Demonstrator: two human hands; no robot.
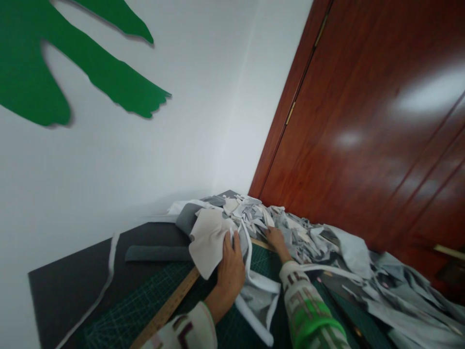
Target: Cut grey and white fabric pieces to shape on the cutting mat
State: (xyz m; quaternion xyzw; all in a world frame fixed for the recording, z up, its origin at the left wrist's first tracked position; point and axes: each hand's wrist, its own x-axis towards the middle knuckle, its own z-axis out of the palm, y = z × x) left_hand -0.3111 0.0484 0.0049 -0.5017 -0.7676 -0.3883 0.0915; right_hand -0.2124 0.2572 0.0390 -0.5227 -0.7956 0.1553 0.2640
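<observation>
Off-white fabric piece [206, 240]: irregular cut shape, creased and partly folded. It is lifted off the far end of the green cutting mat [152, 291], with its right edge gripped by the left hand [231, 271]. Scrap heap [308, 232]: tangled grey and white offcuts, piled along the mat's far and right edges. The right hand [275, 239] rests on it.

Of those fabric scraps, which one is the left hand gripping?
The large pale beige piece: the left hand pinches its edge, while the other scraps lie loose.
</observation>
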